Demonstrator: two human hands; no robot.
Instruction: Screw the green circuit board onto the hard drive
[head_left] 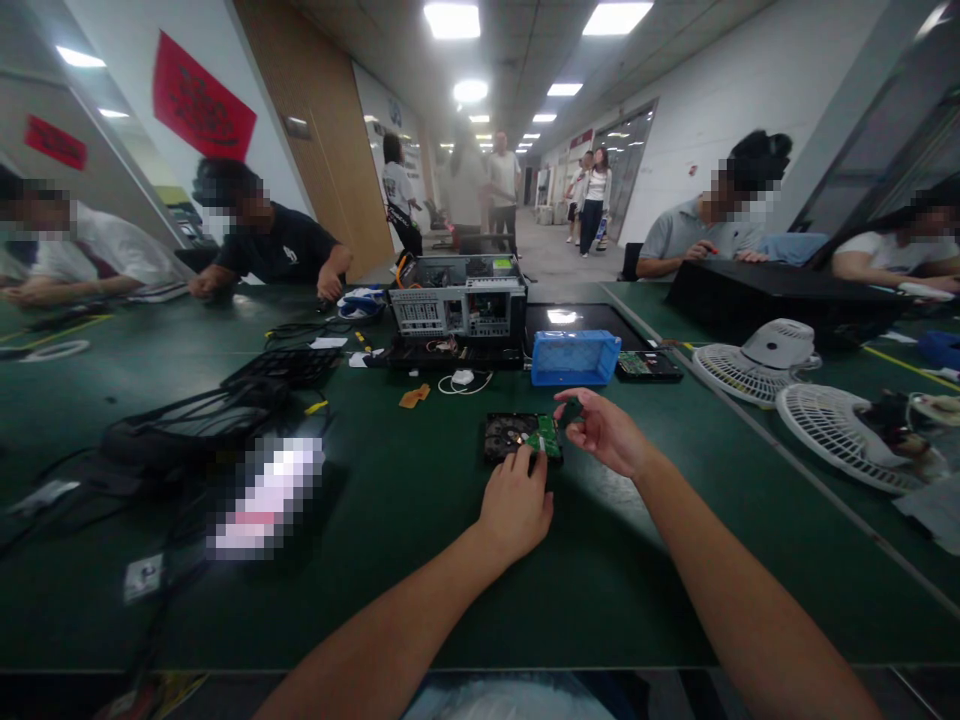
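A hard drive with a green circuit board (501, 436) lies on the green table (420, 600), near the middle of the head view. My left hand (516, 503) rests at its near edge, fingertips on the board and nothing gripped, fingers extended. Just right of the drive, raised a little, my right hand (604, 432) pinches a small dark object (571, 410) between thumb and fingers. What that object is cannot be made out. Behind the drive stands a blue plastic bin (575, 360).
An opened computer case (457, 305) stands behind. Right are white fan parts (750, 365) and another drive (649, 366); left, black cables and gear (195, 430) and a lit phone (270, 500). Several people sit across the table or stand beyond.
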